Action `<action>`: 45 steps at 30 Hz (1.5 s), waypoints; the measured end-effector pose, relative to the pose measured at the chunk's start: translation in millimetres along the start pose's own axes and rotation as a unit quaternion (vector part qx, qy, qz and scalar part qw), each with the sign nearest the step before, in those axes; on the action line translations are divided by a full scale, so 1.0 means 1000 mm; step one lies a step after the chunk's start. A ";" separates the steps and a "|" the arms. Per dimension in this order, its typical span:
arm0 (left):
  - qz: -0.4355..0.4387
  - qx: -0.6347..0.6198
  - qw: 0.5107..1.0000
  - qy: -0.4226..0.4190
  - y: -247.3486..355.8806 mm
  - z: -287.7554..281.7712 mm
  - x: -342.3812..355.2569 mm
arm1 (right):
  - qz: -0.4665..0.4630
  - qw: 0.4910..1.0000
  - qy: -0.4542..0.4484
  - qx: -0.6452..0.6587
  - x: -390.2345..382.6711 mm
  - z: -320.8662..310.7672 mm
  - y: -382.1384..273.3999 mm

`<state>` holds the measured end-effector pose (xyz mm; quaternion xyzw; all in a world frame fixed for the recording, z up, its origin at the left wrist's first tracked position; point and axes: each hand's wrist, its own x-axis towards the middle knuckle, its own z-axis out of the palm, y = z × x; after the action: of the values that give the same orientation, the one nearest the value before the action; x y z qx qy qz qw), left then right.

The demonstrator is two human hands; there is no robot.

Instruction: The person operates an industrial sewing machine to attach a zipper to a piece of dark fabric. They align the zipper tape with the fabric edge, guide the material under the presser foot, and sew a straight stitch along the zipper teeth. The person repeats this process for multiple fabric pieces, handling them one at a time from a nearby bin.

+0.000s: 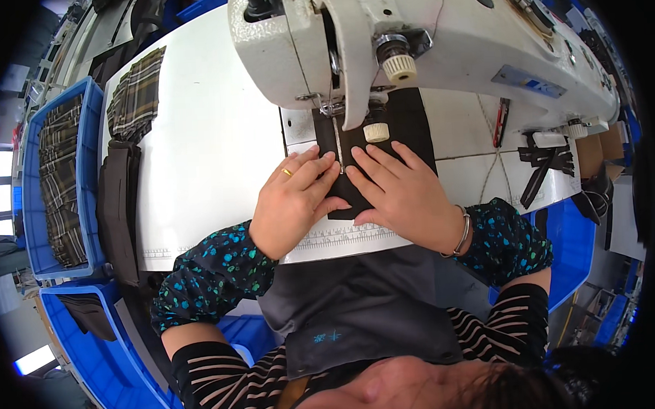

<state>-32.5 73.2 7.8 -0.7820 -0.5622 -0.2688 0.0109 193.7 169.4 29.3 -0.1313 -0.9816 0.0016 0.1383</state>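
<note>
A piece of black fabric (pixel 408 116) lies flat on the white sewing table (pixel 202 137), its far part beneath the sewing machine (pixel 265 70). Along it runs a zipper (pixel 339 138) with pale teeth, leading up to the presser foot (pixel 331 108). My left hand (pixel 293 198) rests on the fabric to the left of the zipper, fingers stretched out and a ring on one. To the zipper's right, my right hand (pixel 405 194) presses the cloth with fingers spread. Both thumbs lie near the fabric's close edge. Whatever is under my palms is hidden.
Folded plaid pieces (pixel 137 92) and a dark cloth stack (pixel 118 212) lie at the left. Beside them stands a blue bin (pixel 92 177) of plaid cloth. A red-and-black cutter (pixel 501 123) and black zippers (pixel 546 164) lie at the right. A ruler strip (pixel 343 238) edges the table.
</note>
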 end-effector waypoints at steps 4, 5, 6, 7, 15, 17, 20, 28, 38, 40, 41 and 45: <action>0.008 0.033 0.999 -0.009 0.003 -0.005 0.006 | 0.005 1.000 -0.002 -0.001 -0.002 -0.002 0.001; 0.010 0.036 0.999 -0.007 0.001 -0.005 0.008 | 0.004 1.000 0.005 -0.003 0.000 0.000 0.003; 0.010 0.039 0.999 -0.005 -0.001 -0.005 0.010 | 0.001 1.000 0.012 -0.006 0.003 0.002 0.006; 0.009 0.042 0.999 -0.004 -0.004 -0.005 0.012 | -0.001 1.000 0.019 -0.008 0.006 0.004 0.009; 0.007 0.041 0.999 0.027 -0.031 0.001 0.030 | 0.005 0.999 0.035 -0.036 0.031 0.013 0.030; -0.003 0.044 0.998 0.034 -0.034 0.003 0.034 | 0.016 0.999 0.021 -0.029 0.034 0.011 0.034; -0.004 0.052 0.998 0.041 -0.038 0.004 0.035 | 0.035 0.999 0.012 0.001 0.040 0.006 0.037; -0.001 0.074 0.997 0.033 -0.030 0.001 0.032 | 0.239 0.658 0.081 0.709 0.028 0.027 0.074; 0.006 0.099 0.994 0.048 -0.022 -0.001 0.029 | 0.003 0.998 0.066 0.023 0.033 0.016 0.032; 0.000 0.104 0.994 0.045 -0.024 0.000 0.030 | -0.003 0.997 0.070 0.010 0.037 0.016 0.034; -0.003 0.107 0.993 0.044 -0.025 0.000 0.030 | -0.003 0.997 0.074 0.002 0.038 0.017 0.036; 0.007 0.106 0.993 0.053 -0.029 0.002 0.035 | -0.006 0.995 0.098 -0.005 0.039 0.020 0.040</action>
<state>-49.7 115.4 13.3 -0.7650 -0.5808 -0.2488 0.1248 163.1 219.0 19.3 -0.1257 -0.9642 -0.0168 0.2328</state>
